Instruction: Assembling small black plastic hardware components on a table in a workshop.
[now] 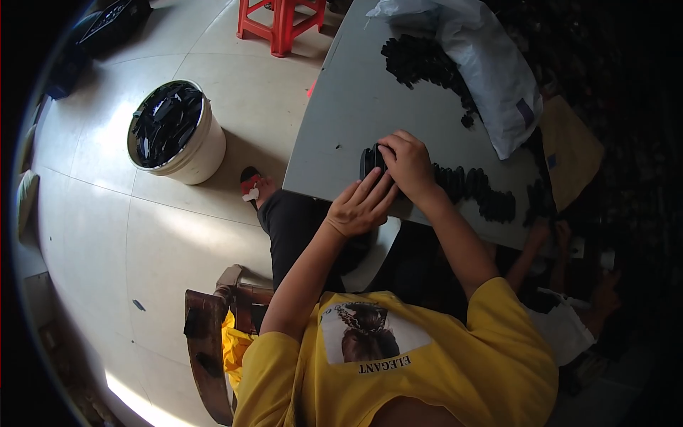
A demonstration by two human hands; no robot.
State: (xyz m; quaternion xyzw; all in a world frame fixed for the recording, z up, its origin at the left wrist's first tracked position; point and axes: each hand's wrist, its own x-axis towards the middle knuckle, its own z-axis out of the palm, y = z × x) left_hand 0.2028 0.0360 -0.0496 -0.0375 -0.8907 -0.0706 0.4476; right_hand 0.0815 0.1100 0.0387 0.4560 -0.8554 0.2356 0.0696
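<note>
Hands, the left hand and the right hand, met at a short row of oblong black pieces near the smooth grey tabletop's close edge. Right fingers curled onto its right end, any grip impossible to tell; the left lay open, fingers outstretched along its near side. The long axes seemingly pointed away from the person.

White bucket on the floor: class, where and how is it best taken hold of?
Probably under the outer rim, at two opposite points, coming from the sides. The white bucket stands upright, its round rim has a thick band to hook fingers beneath, and glossy black pieces fill the mouth, leaving little room inside.
</note>
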